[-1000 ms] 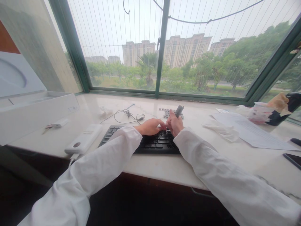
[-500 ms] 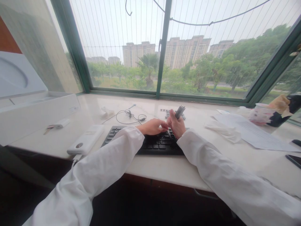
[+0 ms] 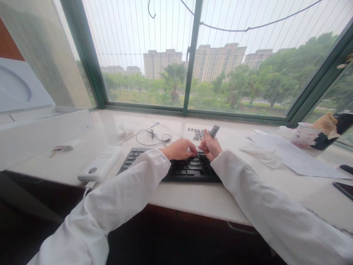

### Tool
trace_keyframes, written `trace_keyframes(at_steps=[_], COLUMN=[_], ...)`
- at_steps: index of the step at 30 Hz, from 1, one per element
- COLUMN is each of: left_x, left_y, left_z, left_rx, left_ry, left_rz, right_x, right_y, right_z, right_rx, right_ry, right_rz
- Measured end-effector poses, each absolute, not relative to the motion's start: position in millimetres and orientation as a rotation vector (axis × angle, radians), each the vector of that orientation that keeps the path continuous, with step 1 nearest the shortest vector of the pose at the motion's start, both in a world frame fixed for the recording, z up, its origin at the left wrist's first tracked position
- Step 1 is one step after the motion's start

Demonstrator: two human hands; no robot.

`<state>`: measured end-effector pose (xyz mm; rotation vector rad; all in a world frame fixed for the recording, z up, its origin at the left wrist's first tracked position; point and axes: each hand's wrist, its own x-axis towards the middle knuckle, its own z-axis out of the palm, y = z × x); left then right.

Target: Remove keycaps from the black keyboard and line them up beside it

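Observation:
A black keyboard (image 3: 190, 172) lies in front of me, and some spots on its right part look bare of keycaps. My right hand (image 3: 210, 146) is closed round a dark grey tool handle (image 3: 214, 131) above the keyboard's right part. The tool's upper end sticks out past my thumb; its lower end is mostly hidden. Just left of it, my left hand (image 3: 180, 150) rests over the upper keys, thumb and fingertips pinched together. Whatever they hold is too small to make out. Behind the hands, several loose keycaps (image 3: 196, 134) are laid out on the white tabletop.
A coiled black cable (image 3: 151, 134) lies behind the keyboard. To the left are a white power bank (image 3: 100, 163), a small white device (image 3: 72, 144) and an open white box (image 3: 46, 129). Crumpled tissue (image 3: 263, 154), paper sheets (image 3: 298, 158), a cup (image 3: 305, 134) and a phone (image 3: 343, 189) are at right.
My right hand has moved slightly right with the tool, away from my left fingertips, uncovering more of the keyboard's right part and the loose keycaps. My left hand has barely moved.

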<state>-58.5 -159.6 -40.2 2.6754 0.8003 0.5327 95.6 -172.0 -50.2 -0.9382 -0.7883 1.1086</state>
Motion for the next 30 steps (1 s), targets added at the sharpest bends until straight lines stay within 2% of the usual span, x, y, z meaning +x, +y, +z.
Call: trace_keyframes(at_steps=[8, 16, 23, 30], left_x=[-56.2, -51.4, -50.7, -50.7], left_y=[-161.4, -171.5, -172.2, -167.2], left_z=[-40.6, -37.6, -39.4, -41.3], left_rx=[2.609, 2.603, 2.660, 2.581], left_ry=[0.901, 1.027, 1.061, 1.051], left_rz=[0.547, 0.503, 0.481, 0.496], right_x=[97.5, 94.9, 81.9, 87.3], right_y=[-171.8, -173.6, -172.3, -167.2], right_z=[-54.8, -51.9, -61.5, -60.3], right_rx=[-1.012, -0.938, -0.892, -0.885], right_ry=[-0.786, -0.835, -1.072, -0.918], right_rz=[1.017, 1.108, 0.947, 1.020])
